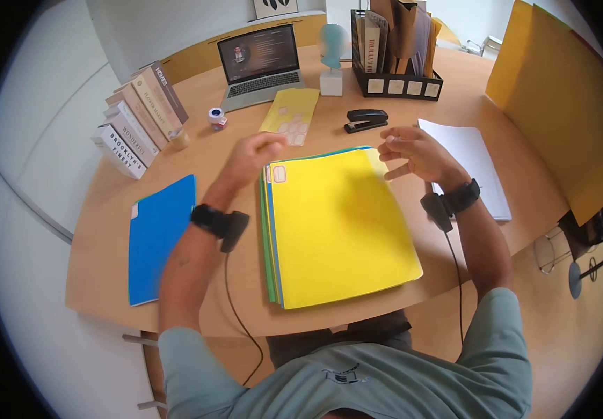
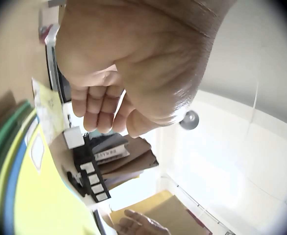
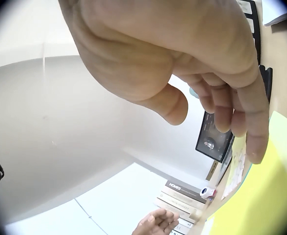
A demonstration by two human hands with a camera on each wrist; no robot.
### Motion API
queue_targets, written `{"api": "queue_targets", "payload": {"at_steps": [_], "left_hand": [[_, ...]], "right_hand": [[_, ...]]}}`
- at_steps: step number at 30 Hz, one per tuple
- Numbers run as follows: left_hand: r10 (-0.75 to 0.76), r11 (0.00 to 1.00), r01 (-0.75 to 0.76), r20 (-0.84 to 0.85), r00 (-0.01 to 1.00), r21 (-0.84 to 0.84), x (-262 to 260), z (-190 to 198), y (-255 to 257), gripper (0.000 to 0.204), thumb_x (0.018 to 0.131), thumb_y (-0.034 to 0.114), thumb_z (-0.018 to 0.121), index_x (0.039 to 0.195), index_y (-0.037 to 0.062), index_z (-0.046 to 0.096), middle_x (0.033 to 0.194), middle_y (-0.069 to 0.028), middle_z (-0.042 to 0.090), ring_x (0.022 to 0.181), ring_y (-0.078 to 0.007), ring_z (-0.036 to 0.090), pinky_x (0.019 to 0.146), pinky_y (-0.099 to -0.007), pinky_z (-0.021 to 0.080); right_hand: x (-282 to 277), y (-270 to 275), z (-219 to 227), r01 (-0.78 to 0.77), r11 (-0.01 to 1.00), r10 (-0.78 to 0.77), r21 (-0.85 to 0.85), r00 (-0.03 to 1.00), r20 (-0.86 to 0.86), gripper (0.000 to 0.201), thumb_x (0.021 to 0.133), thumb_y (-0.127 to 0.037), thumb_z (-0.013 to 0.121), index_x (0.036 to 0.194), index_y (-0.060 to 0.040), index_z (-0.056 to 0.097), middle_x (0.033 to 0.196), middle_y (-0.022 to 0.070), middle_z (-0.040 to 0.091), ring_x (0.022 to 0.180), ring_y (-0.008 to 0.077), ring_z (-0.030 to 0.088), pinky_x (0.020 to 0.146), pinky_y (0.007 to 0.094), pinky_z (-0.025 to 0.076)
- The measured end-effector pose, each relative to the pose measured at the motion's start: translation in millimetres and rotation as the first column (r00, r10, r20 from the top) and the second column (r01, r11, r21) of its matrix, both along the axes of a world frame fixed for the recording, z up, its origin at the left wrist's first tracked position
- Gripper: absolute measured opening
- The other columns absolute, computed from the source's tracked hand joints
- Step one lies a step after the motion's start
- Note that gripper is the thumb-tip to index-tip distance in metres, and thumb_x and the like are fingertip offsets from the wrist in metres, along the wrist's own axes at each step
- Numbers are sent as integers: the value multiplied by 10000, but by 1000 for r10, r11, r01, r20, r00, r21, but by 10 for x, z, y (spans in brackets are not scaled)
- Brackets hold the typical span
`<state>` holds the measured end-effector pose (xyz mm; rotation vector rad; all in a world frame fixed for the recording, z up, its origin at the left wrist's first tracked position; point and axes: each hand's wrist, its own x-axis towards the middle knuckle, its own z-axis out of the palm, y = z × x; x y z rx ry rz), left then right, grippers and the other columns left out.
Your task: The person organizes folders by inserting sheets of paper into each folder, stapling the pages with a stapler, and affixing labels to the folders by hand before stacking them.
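Observation:
A stack of folders lies in front of the person, with a yellow folder [image 1: 343, 230] on top and green and blue edges showing below it on the left. A small label sits in its upper left corner. Beside that corner, the left hand [image 1: 251, 162] hovers with loosely bent fingers and holds nothing. Over the stack's upper right corner is the right hand [image 1: 420, 155], its fingers relaxed and nothing in its grasp. In the left wrist view the left hand's fingers [image 2: 95, 107] bend loosely over empty air. The right wrist view has the right fingertips [image 3: 256, 147] near the yellow folder.
A blue folder [image 1: 162, 237] lies left, white paper [image 1: 473, 167] right. Behind are a stapler [image 1: 366, 120], a yellow sheet with stickers [image 1: 291, 112], a laptop [image 1: 259, 63], a small jar [image 1: 218, 119], upright books [image 1: 141, 119], a bust [image 1: 331, 80] and a black organizer [image 1: 399, 87].

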<state>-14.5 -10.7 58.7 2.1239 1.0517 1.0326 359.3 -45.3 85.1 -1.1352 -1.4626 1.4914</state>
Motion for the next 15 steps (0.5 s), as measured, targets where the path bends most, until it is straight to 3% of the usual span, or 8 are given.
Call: {"api": "queue_targets", "payload": {"at_steps": [3, 8, 11, 15], "left_hand": [[-25, 975, 49, 111, 993, -218, 250, -334, 149, 347, 973, 284, 630, 1167, 2, 685, 1085, -47, 687, 981, -120, 605, 846, -282, 485], [4, 957, 18, 74, 997, -288, 337, -396, -6, 420, 969, 351, 626, 1219, 16, 677, 1109, -57, 693, 979, -120, 614, 807, -259, 476], [32, 947, -5, 78, 996, -321, 337, -388, -67, 444, 973, 366, 613, 1235, 12, 668, 1107, -59, 695, 984, -125, 620, 801, -260, 477], [49, 962, -42, 17, 999, -271, 344, -443, -44, 412, 981, 318, 604, 1238, 2, 661, 1104, -60, 698, 1003, -127, 622, 795, -262, 479]], "right_hand": [[-28, -46, -22, -2, 1000, 3, -7, 995, 99, 470, 994, -283, 589, 1309, 56, 511, 1167, 159, 564, 1107, 265, 571, 875, 461, 582], [-120, -28, -19, -29, 999, 18, 34, 955, 297, 501, 988, -262, 577, 1348, 75, 486, 1180, 166, 559, 1141, 262, 568, 880, 418, 584], [-124, 15, -67, -19, 1000, 15, 14, 967, 254, 489, 978, -233, 579, 1342, 80, 491, 1181, 162, 559, 1130, 262, 571, 858, 423, 590], [-119, 6, -79, 79, 993, -74, -92, 996, 56, 420, 993, -231, 578, 1286, 65, 523, 1183, 160, 561, 1101, 257, 579, 873, 443, 571]]}}
